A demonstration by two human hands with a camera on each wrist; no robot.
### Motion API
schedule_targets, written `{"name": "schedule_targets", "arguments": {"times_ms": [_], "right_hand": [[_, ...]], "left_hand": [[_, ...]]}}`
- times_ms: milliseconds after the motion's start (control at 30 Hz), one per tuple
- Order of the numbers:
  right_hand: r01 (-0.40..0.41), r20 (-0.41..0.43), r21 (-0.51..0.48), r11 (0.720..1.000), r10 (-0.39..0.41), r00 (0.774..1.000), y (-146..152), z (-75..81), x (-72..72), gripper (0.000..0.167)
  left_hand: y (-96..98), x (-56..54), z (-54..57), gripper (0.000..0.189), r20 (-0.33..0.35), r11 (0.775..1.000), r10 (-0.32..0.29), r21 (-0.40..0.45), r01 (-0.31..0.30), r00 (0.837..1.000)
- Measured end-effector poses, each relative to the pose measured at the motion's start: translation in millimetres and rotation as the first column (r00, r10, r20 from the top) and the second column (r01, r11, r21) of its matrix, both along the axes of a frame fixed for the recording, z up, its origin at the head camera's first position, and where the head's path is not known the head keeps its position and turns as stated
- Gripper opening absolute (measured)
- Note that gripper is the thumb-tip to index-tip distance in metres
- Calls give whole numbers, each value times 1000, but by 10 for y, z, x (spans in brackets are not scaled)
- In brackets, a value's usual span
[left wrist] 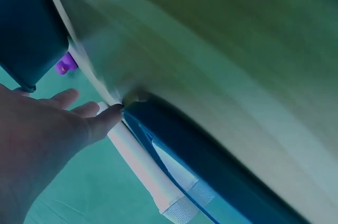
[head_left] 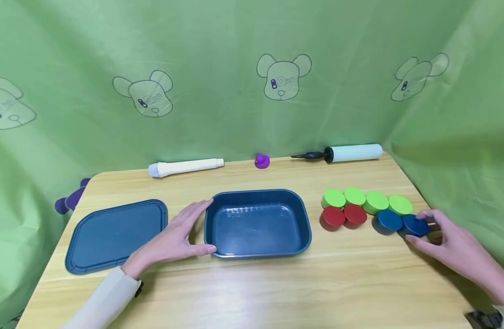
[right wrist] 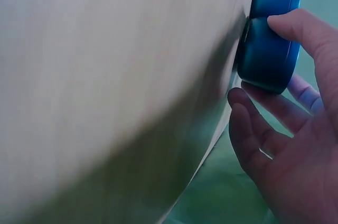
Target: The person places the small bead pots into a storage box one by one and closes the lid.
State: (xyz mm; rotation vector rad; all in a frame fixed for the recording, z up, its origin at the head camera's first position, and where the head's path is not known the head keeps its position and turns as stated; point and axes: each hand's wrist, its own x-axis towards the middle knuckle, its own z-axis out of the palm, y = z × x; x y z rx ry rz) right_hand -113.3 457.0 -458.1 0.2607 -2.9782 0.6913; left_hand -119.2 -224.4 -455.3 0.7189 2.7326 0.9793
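While the left hand stands at the left end of the dark blue box, its thumb and fingers are spread wide, with the thumb at the near corner and the forefinger at the far corner; how firmly they touch the rim, one cannot tell. The right hand pinches the outer blue cylinder between thumb and fingers, and this piece lies on the table near its right edge, beside the inner blue cylinder. Four green cylinders form a row behind, and two red cylinders sit to the left of the blue ones, close to the green. A flat blue lid lies left of the box, partly under the left forearm. Along the far edge are a white microphone, a small purple duck and a pump with black nozzle, before a green curtain printed with bear heads.
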Motion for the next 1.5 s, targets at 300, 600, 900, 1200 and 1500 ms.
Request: {"name": "schedule_targets", "arguments": {"times_ms": [300, 600, 900, 1200, 1500], "right_hand": [[84, -12, -39, 996, -85, 996, 23, 43, 66, 67], [116, -79, -107, 987, -125, 989, -71, 212, 111, 69], [132, -127, -138, 982, -150, 981, -250, 407, 90, 71], [115, -129, -157, 981, -136, 982, -525, 546, 38, 69], [21, -172, -191, 981, -54, 984, -860, 630, -85, 65]], "left_hand": [[15, 21, 4, 114, 25, 999, 11, -38, -10, 1000], [22, 32, 30, 116, 22, 999, -7, -44, 8, 1000], [-2, 41, 9, 117, 23, 999, -4, -45, 5, 1000], [-4, 37, -6, 117, 30, 999, 1, -38, 0, 1000], [0, 8, -24, 116, 16, 998, 9, -70, -8, 1000]]}}
